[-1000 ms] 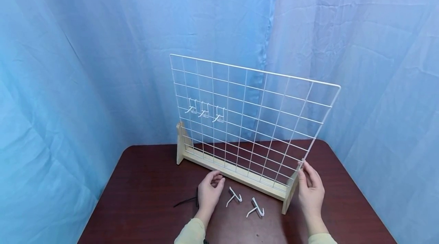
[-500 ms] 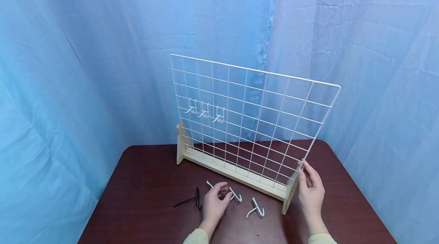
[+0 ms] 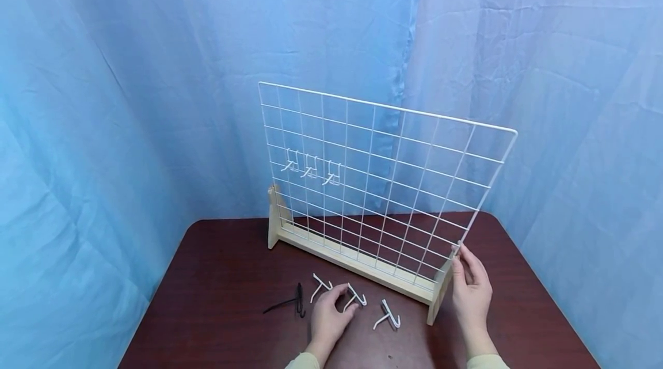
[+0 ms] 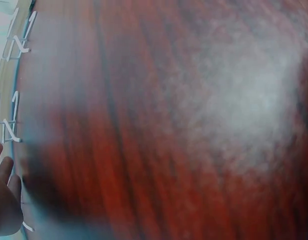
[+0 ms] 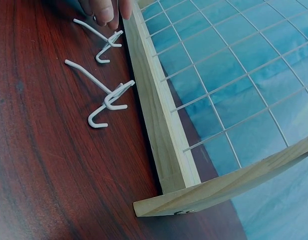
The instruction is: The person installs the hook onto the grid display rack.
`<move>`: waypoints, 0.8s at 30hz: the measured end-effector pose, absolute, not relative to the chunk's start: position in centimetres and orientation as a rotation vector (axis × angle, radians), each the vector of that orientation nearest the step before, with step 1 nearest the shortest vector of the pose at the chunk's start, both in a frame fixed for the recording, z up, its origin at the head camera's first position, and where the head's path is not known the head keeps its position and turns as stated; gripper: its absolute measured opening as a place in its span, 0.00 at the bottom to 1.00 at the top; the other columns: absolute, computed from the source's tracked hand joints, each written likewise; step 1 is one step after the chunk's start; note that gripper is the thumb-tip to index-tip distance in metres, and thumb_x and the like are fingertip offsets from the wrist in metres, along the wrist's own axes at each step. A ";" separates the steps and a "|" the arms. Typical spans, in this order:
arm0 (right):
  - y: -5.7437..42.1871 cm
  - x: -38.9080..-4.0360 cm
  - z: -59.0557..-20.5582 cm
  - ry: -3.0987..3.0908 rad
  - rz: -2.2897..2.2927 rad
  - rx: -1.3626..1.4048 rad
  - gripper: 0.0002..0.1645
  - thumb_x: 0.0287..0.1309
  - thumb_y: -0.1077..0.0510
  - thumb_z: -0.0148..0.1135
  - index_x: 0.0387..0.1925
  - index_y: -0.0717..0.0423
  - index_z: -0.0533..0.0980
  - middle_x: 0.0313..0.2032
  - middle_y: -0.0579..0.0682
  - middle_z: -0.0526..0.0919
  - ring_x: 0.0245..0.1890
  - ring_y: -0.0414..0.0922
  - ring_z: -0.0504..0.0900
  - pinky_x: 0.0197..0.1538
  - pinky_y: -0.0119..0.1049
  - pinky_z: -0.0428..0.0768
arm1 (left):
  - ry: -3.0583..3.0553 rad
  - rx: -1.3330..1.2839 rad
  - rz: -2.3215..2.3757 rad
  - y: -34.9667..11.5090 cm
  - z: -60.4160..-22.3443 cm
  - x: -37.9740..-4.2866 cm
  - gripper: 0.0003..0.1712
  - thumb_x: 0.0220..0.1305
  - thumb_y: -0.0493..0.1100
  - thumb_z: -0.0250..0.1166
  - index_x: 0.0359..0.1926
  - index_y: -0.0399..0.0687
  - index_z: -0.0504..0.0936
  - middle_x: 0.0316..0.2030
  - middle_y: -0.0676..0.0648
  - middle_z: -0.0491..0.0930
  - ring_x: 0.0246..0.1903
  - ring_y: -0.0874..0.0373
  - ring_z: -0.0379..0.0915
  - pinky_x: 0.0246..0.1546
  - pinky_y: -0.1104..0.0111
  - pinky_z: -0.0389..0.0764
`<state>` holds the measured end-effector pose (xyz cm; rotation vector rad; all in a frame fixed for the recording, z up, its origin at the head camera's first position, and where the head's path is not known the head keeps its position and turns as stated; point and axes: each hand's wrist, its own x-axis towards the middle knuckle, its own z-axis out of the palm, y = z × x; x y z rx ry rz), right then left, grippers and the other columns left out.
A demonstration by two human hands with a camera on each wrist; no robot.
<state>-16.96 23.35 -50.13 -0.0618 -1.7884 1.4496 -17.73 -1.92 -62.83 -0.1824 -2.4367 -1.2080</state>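
A white wire grid panel point(image 3: 383, 156) stands in a pale wooden base point(image 3: 352, 259). My right hand point(image 3: 472, 285) grips the upright right end of this stand, thumb on the near side. My left hand point(image 3: 331, 318) hovers low over the table, thumb and fingers spread around the middle white wire hook point(image 3: 355, 296). In the right wrist view the left fingertips point(image 5: 103, 12) are just beyond that hook. A second white hook point(image 3: 320, 287) lies to its left, and a third white hook point(image 3: 387, 316) to its right. A black hook point(image 3: 299, 301) lies farthest left.
Three white hooks point(image 3: 309, 171) hang in a row on the left half of the grid. The dark red wooden table point(image 3: 217, 300) has rounded back corners. Blue curtains point(image 3: 171, 98) surround it at the back and sides.
A white hook was set down beside the black one as my left hand let go. The left hand moved right and nearer to the middle hook. My right hand stayed on the stand.
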 end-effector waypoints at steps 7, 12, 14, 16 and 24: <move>23.5 -17.0 -50.3 -1.806 1.429 -0.037 0.21 0.65 0.75 0.54 0.59 0.71 0.74 0.52 0.46 0.81 0.51 0.27 0.78 0.53 0.21 0.75 | -2.373 -0.249 -1.092 -1.7 -63.3 -17.6 0.28 0.42 0.43 0.81 0.49 0.45 0.86 0.44 0.50 0.86 0.44 0.50 0.80 0.47 0.59 0.79; 23.6 -17.0 -50.3 -1.803 1.443 -0.034 0.21 0.65 0.75 0.54 0.59 0.72 0.73 0.50 0.34 0.79 0.51 0.27 0.78 0.53 0.21 0.75 | -2.375 -0.213 -1.096 -1.4 -63.7 -17.6 0.28 0.41 0.44 0.81 0.48 0.46 0.86 0.44 0.49 0.86 0.46 0.49 0.79 0.48 0.58 0.78; 23.6 -17.0 -50.3 -1.804 1.443 -0.032 0.21 0.65 0.75 0.54 0.59 0.72 0.73 0.50 0.34 0.78 0.51 0.27 0.78 0.53 0.22 0.75 | -2.379 -0.178 -1.083 -1.3 -64.0 -17.7 0.28 0.40 0.44 0.82 0.47 0.47 0.87 0.43 0.49 0.86 0.46 0.50 0.79 0.48 0.59 0.78; 23.6 -17.0 -50.3 -1.803 1.444 -0.031 0.21 0.65 0.75 0.54 0.59 0.73 0.73 0.50 0.34 0.79 0.51 0.28 0.79 0.53 0.22 0.75 | -2.381 -0.150 -1.058 -1.2 -64.3 -17.7 0.28 0.39 0.45 0.82 0.46 0.48 0.88 0.42 0.50 0.87 0.46 0.51 0.80 0.48 0.59 0.79; 23.5 -16.9 -50.1 -1.821 1.436 -0.050 0.21 0.66 0.74 0.54 0.59 0.73 0.73 0.50 0.31 0.78 0.51 0.27 0.78 0.53 0.21 0.75 | -2.339 -0.220 -0.955 -1.1 -64.9 -17.9 0.28 0.35 0.46 0.83 0.43 0.46 0.89 0.41 0.47 0.87 0.46 0.49 0.80 0.49 0.59 0.77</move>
